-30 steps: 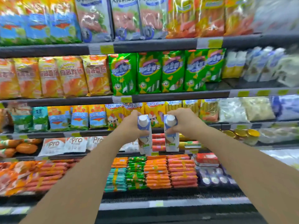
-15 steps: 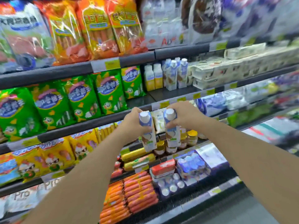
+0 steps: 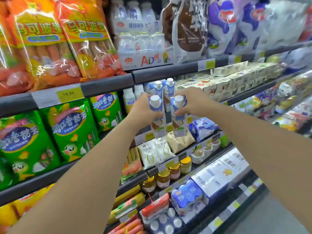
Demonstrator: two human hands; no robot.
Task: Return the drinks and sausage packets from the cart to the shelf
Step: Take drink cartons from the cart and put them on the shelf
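left hand (image 3: 143,110) gripping one carton (image 3: 157,119), right hand (image 3: 194,103) gripping another (image 3: 179,119), both upright, side by side just before matching cartons (image 3: 163,87) on the shelf (image 3: 168,74). risk: pushing in is likely toppling those.

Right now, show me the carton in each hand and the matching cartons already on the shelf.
left carton (image 3: 157,115), head view, on its blue upper panel under the cap.
right carton (image 3: 179,115), head view, on its front panel.
shelf cartons (image 3: 169,88), head view, on the blue top of the right one.
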